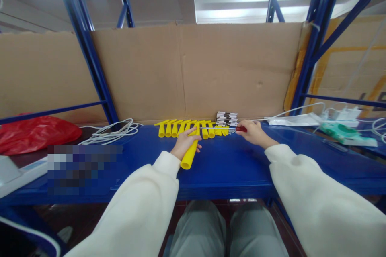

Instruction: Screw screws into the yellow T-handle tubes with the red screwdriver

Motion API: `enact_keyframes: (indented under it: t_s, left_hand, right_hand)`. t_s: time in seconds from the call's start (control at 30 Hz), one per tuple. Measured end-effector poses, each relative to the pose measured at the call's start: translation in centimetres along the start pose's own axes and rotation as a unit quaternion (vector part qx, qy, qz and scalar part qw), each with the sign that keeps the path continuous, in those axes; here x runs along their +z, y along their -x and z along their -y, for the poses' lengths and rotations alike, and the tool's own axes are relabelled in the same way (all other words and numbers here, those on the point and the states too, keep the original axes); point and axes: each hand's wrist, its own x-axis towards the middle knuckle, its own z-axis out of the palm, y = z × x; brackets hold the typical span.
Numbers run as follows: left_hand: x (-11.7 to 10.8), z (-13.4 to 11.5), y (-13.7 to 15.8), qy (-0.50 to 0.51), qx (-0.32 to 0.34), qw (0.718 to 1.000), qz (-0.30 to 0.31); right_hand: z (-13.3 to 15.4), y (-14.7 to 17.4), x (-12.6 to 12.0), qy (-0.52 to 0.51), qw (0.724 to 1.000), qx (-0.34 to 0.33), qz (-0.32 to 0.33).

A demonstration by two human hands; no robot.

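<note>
My left hand [186, 143] is wrapped round a yellow plastic tube-shaped part [189, 156], its open round end tilted toward me. A screwdriver [241, 129] with a dark red handle is gripped in my right hand [253, 131]. Its thin metal shaft points left and reaches the upper end of the held part; whether the tip touches a screw is too small to tell. Behind my left hand, several similar yellow parts [168, 128] lie in a row on the blue table. Small yellow pieces [222, 131] lie to the right of the row, beside little metallic bits [231, 131].
A stack of white-and-black small packs [226, 119] stands against the cardboard wall [211, 72]. Coiled white cable [116, 131] and a red bag [36, 132] are at left. A green-and-white item [346, 132] and cables lie at right. Blue rack posts [87, 44] rise from the blue table [229, 168].
</note>
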Motion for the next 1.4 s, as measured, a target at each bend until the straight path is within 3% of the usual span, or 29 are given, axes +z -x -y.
enact_keyframes:
  t_s: [0.4, 0.7, 1.03, 1.27, 1.4]
  left_hand:
    - [-0.3, 0.6, -0.8, 0.000, 0.006, 1.000, -0.009]
    - [-0.4, 0.4, -0.9, -0.032, 0.007, 0.999, -0.019]
    - [-0.5, 0.6, -1.2, -0.049, 0.019, 0.999, -0.011]
    - [-0.5, 0.7, -1.1, -0.056, 0.027, 0.998, -0.012]
    - [-0.4, 0.5, -0.9, -0.049, 0.022, 0.998, -0.014]
  right_hand:
    - [1.4, 0.5, -1.6, 0.037, 0.995, -0.086, -0.039]
    - [2.4, 0.7, -1.9, 0.003, 0.996, -0.027, 0.088]
    - [3.1, 1.0, -2.6, 0.086, 0.994, -0.013, 0.071]
    - [2.4, 1.0, -2.5, 0.074, 0.995, -0.057, 0.037]
    - [2.6, 1.1, -2.8, 0.069, 0.995, -0.045, 0.048]
